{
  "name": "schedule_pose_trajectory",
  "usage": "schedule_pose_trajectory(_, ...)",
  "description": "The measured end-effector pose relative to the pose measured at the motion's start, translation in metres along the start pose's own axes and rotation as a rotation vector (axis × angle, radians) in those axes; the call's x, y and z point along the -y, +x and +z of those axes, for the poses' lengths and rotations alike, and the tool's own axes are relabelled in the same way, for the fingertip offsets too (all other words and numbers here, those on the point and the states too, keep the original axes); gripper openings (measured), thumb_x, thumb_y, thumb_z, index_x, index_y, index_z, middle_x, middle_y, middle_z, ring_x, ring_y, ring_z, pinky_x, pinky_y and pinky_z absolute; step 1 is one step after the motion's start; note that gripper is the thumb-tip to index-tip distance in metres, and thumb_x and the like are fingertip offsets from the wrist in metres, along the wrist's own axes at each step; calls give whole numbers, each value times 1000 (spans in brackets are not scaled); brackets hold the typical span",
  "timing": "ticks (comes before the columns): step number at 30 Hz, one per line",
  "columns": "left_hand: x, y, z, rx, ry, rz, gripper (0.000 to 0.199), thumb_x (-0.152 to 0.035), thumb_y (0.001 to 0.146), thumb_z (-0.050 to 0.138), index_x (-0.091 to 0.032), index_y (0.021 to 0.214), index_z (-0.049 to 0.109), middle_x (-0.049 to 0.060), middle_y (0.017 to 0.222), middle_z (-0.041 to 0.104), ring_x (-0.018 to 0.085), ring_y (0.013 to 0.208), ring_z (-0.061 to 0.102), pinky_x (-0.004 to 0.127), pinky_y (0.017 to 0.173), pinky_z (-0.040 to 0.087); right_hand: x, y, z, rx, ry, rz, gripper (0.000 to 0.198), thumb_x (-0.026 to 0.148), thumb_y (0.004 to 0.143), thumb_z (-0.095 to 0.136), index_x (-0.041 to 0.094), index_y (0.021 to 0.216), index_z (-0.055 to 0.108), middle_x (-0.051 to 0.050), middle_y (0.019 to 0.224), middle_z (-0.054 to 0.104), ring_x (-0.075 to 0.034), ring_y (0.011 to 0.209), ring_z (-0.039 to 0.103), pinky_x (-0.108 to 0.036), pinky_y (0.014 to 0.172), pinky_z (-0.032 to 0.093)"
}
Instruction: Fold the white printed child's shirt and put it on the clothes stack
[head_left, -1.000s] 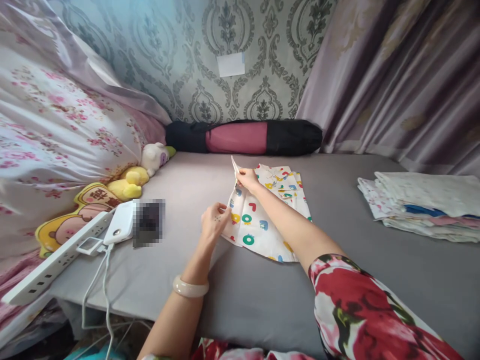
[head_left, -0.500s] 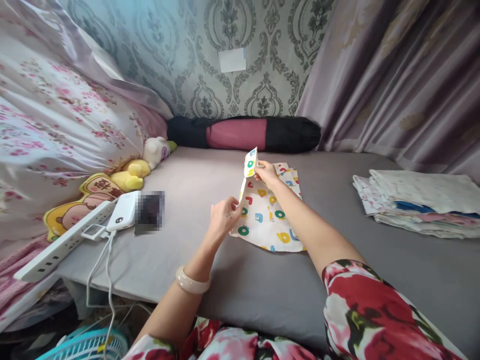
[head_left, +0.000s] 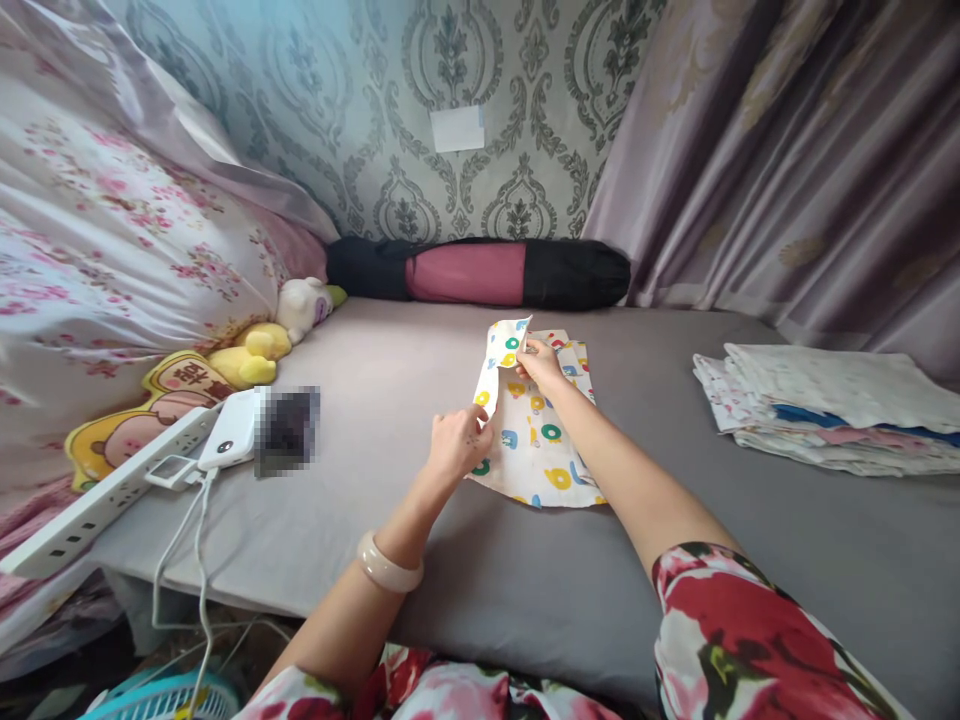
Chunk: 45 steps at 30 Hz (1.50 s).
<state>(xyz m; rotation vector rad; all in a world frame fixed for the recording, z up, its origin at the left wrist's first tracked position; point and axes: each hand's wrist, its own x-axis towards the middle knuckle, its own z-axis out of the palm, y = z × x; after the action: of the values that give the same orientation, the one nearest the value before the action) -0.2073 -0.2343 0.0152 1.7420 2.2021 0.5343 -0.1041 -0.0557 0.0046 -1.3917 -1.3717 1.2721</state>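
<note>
A: State the position of the cloth [head_left: 534,440].

B: It lies flat on the grey mattress [head_left: 480,560], mid-bed, printed side up. Its left edge is raised off the surface and turned toward the centre.

A: What holds that edge up?

B: Both hands. The right hand [head_left: 540,362] is pinched on the far end of the raised strip, fingers closed on the fabric. The left hand [head_left: 459,445] is closed on the near end of the same strip, close to the mattress. Gripping at two ends keeps the strip taut and the crease line straight; the rest of the cloth rests on the bed, so only the edge moves.

A: Why is the cloth where it is?

B: In my judgement, the open grey area gives a flat support within reach of both arms.

A: Adjacent items?

B: A pile [head_left: 832,405] of folded cloths lies well apart to the right. A power strip [head_left: 105,495] and charger [head_left: 234,432] sit at the left edge, near plush toys [head_left: 255,355]. A bolster [head_left: 480,272] lies against the wall, beyond the cloth.
</note>
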Motion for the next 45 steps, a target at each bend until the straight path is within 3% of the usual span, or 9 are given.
schedule_pose_trajectory(6,-4,1,3,69,48,6,21,-32,86,48,-23,95,64,3,88,73,24,90,66,36,84,37,-12,5,-3,-37,-73,42,41,9,73,60,17,114,62,3,62,63,-9,45,58,-15,42,45)
schedule_pose_trajectory(18,0,3,8,113,52,45,26,-43,87,50,-22,93,64,4,91,73,25,94,66,37,88,36,-26,2,-12,-62,-282,71,35,12,73,61,15,107,62,1,60,64,-14,50,63,-20,46,49)
schedule_pose_trajectory(21,-1,3,6,131,6,41,35,-54,87,48,-23,88,65,4,87,73,25,92,65,38,88,37,-27,3,-15,-101,-371,38,33,16,76,59,15,108,62,-4,72,69,-19,62,68,-27,57,54)
schedule_pose_trajectory(23,-1,4,4,120,-6,43,39,-54,89,43,-23,86,65,4,84,72,25,90,65,38,86,37,-24,2,-17,-152,-435,-13,36,18,79,57,15,114,61,-11,94,71,-24,85,68,-33,74,54)
schedule_pose_trajectory(27,5,7,5,41,123,121,27,-37,93,41,-23,98,63,7,101,69,24,101,61,36,86,38,-16,-1,-12,-159,-569,-207,39,19,88,43,17,125,55,-12,130,58,-26,122,51,-36,101,40)
schedule_pose_trajectory(30,13,9,12,27,203,289,29,-26,93,39,-23,116,56,8,125,61,23,117,54,37,95,36,-13,-1,2,29,-797,-469,41,22,94,32,16,128,54,-11,135,54,-24,128,45,-36,108,32)
schedule_pose_trajectory(32,19,11,19,33,214,389,34,-28,94,37,-22,125,50,9,139,51,23,130,45,41,106,30,-15,2,15,154,-931,-557,45,27,96,29,14,135,49,-11,145,46,-25,136,35,-40,113,24)
schedule_pose_trajectory(36,30,14,35,63,263,457,53,-44,96,32,-13,140,39,15,152,35,27,143,27,50,116,19,-23,17,36,256,-1068,-550,56,36,99,23,9,146,34,-11,157,26,-25,145,16,-44,118,8)
schedule_pose_trajectory(45,37,13,51,40,325,469,60,-47,98,24,-14,146,33,14,154,29,28,145,22,50,116,21,-35,42,46,269,-1130,-456,59,38,99,18,10,150,25,-10,159,17,-23,147,10,-46,118,6)
